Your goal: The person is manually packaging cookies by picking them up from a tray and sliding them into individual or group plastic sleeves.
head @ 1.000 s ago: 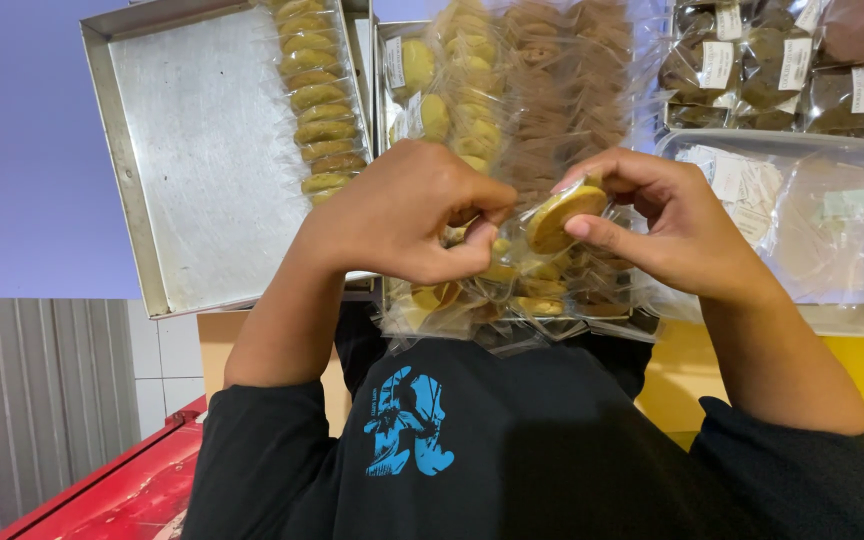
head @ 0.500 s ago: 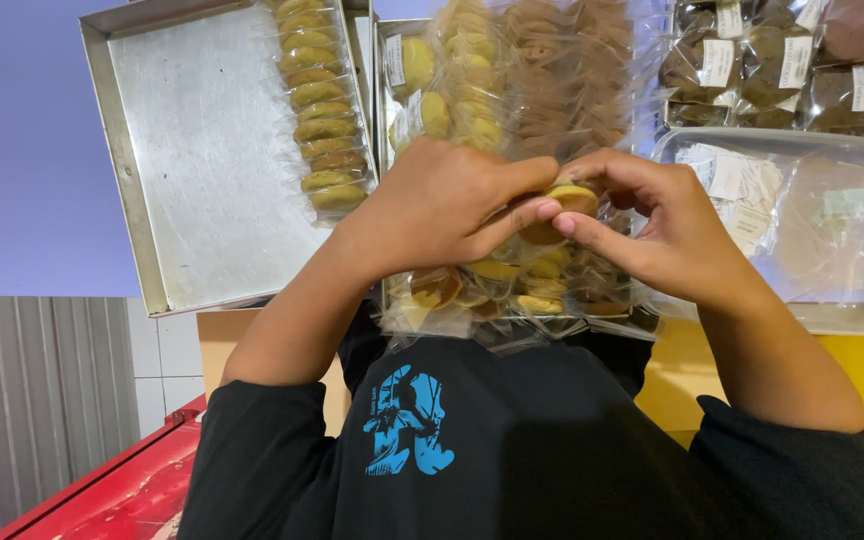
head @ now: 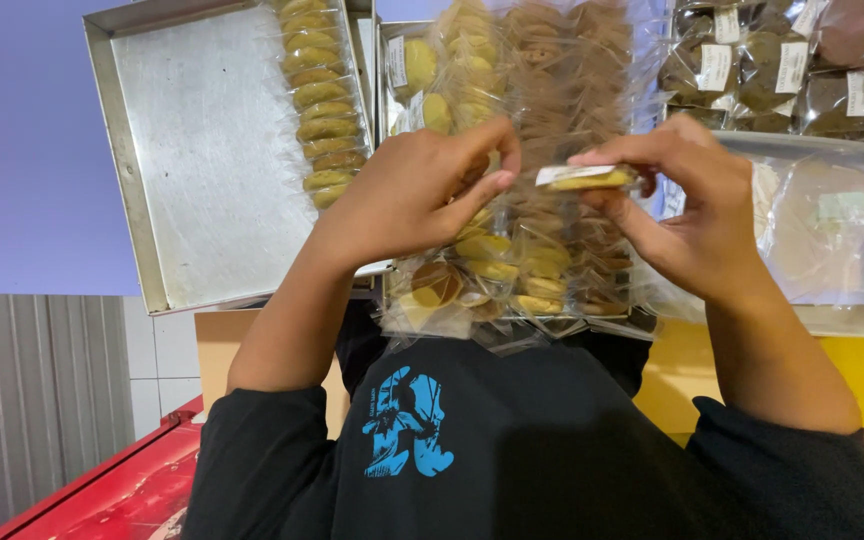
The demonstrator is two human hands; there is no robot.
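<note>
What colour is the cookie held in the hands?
Pale yellow, in a clear wrapper with a white label; cookie seen in the head view, in the right hand.

Yellow wrapped cookie (head: 592,180), silver tray (head: 202,150), black shirt (head: 552,450) with blue print.

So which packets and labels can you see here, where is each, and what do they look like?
Wrapped biscuit: in the right hand, round, yellow, clear wrap, white label.
Clear-wrapped biscuits: middle tray, yellow and brown rows.
Dark packets: top right, brown, white rectangular labels.
Clear bags: right tub, pale contents.
</note>
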